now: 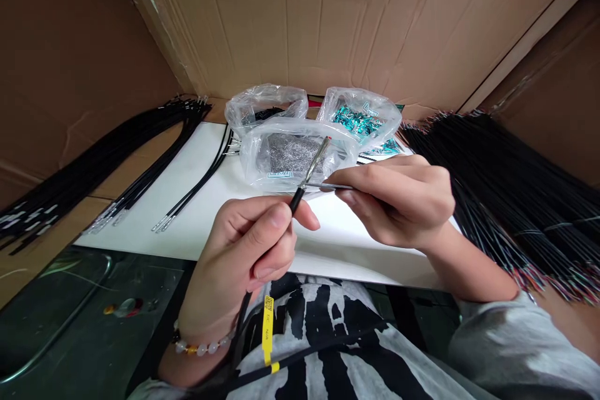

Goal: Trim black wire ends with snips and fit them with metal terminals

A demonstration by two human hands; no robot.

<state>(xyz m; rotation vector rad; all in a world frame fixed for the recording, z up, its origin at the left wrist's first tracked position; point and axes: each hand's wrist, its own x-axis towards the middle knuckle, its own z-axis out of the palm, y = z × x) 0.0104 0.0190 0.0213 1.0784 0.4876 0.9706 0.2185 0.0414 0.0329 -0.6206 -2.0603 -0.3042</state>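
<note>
My left hand [253, 240] is closed around a black cable [297, 200], whose stripped silvery end [317, 162] points up and away, with a small red tip. A yellow tag [267, 331] is on a black cable below that hand. My right hand [398, 200] pinches a thin metal tool [336, 187] between thumb and forefinger. The tool's tip meets the cable at the base of the silvery part. Behind the hands, a plastic bag [255, 156] holds many small grey pieces.
Two more plastic bags stand behind, one [267, 97] with black items, one with teal pieces [356, 120]. Black cables lie left [98, 150] and right [525, 181] of the white table surface [197, 156]. Cardboard walls [300, 25] surround the table.
</note>
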